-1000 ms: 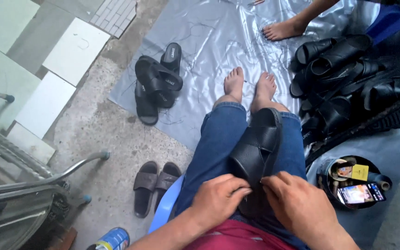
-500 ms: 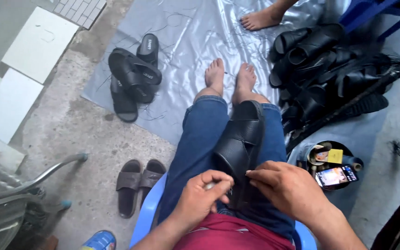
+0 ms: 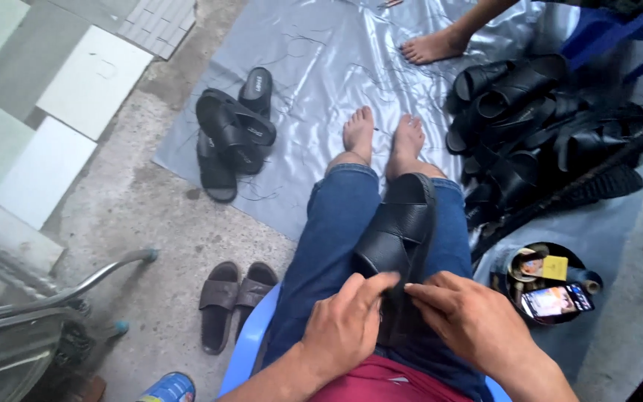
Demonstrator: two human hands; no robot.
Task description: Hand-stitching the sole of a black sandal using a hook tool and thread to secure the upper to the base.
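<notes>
Black sandal lies on my lap, over jeans. L hand & R hand both pinch its near end, fingers closed on it. More black sandals piled to the right on grey sheet.

A heap of black leather sandals lies at the grey plastic sheet's right edge; brown slippers sit on concrete floor.

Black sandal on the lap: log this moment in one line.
left hand on black sandal | right hand on sandal heel | sandal lies along lap
</notes>
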